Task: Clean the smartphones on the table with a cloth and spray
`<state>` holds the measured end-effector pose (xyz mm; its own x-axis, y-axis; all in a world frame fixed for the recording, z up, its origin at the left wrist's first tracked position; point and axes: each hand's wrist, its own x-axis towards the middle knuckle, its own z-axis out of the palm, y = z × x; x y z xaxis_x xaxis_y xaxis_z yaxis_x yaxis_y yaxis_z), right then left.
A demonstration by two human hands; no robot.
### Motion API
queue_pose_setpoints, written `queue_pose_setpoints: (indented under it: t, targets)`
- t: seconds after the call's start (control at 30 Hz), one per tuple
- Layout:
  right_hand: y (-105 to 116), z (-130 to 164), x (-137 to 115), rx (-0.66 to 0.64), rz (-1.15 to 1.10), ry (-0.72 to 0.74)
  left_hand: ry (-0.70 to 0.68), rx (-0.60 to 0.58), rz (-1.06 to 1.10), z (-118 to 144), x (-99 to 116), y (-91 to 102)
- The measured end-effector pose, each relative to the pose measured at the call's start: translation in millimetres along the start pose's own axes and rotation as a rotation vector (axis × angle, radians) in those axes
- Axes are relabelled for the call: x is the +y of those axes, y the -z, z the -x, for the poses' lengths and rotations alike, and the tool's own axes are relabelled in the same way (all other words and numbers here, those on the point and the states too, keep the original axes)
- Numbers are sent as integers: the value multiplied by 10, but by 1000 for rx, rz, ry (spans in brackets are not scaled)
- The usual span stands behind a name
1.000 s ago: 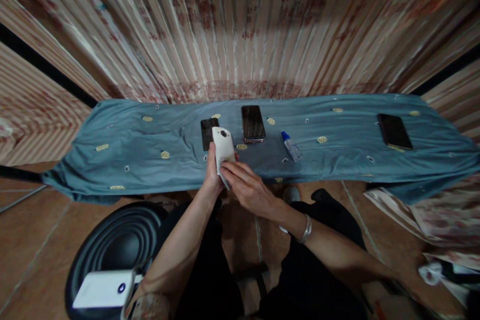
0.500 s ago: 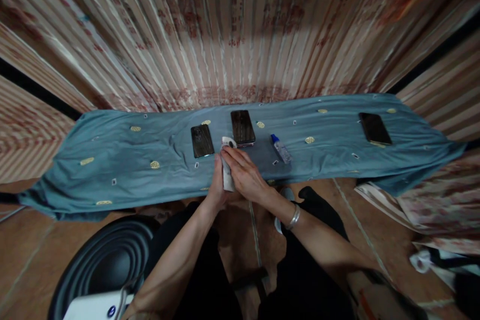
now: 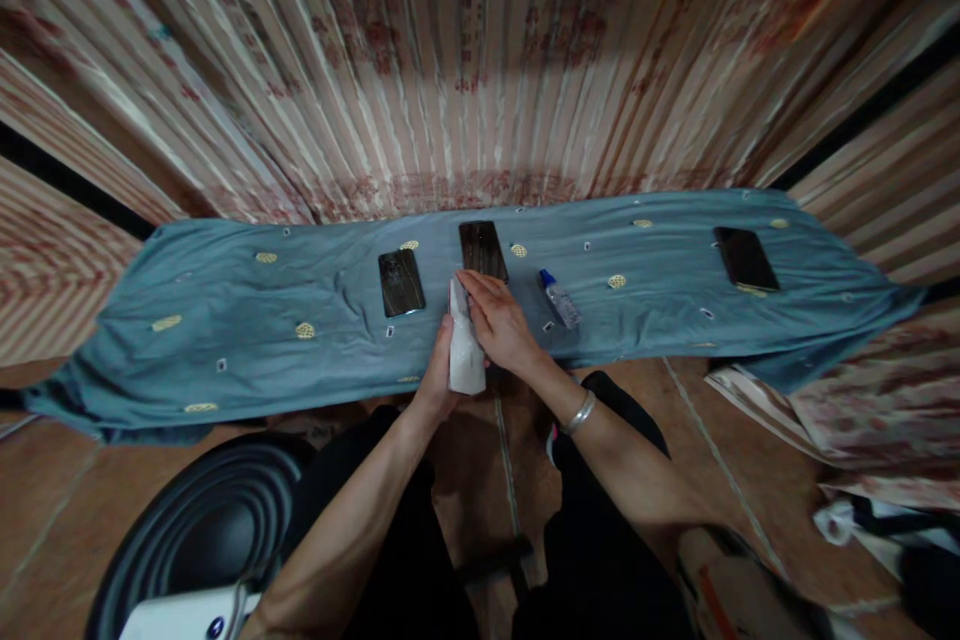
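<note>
A white tissue or thin cloth [image 3: 466, 360] covers most of a slim slab held on its side; the slab seems to be a phone, but little of it shows. My left hand [image 3: 437, 375] grips it from the left, thumb along its edge. From the other side, my right hand [image 3: 501, 322] presses the white tissue with its fingers together and extended. Beyond the hands lies a dark phone [image 3: 484, 250], partly hidden by my right fingers. Another dark phone [image 3: 402, 283] lies to the left. A small clear bottle with a blue cap [image 3: 561, 300] rests on its side to the right.
A teal patterned cloth [image 3: 225, 320] covers the long narrow table. Farther right lies another dark phone [image 3: 746, 258]. A pleated curtain [image 3: 480, 70] hangs behind. At lower left stand a round black ridged object [image 3: 202, 530] and a white device [image 3: 180, 615].
Both hands have turned the held item, so more of the white tissue faces up. My right fingers have shifted forward and right, now overlapping the middle phone. The view moved slightly.
</note>
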<state>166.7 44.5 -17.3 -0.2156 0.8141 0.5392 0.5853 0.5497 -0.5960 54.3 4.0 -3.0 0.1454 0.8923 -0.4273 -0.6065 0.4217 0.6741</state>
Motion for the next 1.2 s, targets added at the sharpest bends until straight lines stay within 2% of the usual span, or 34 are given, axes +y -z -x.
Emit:
queue_pose_setpoints:
  t: [0.27,0.4,0.5,0.63,0.83,1.2]
  targets:
    - [-110,42,211,63,-165,-213,66,39,-69,24,81,55]
    - [-153,12,251,69,-326,-383,62,20,-34,36,122,40]
    - [-176,-2,241,62,-398,-446,69,28,-19,39,157,11]
    - [-180,29,186,93,-285,-406,66,25,29,41,185,6]
    - [-164,109,118,62,-106,-280,21,-8,137,33,201,47]
    - [-111,167,-37,12,46,-46,-102,20,173,-35,197,95]
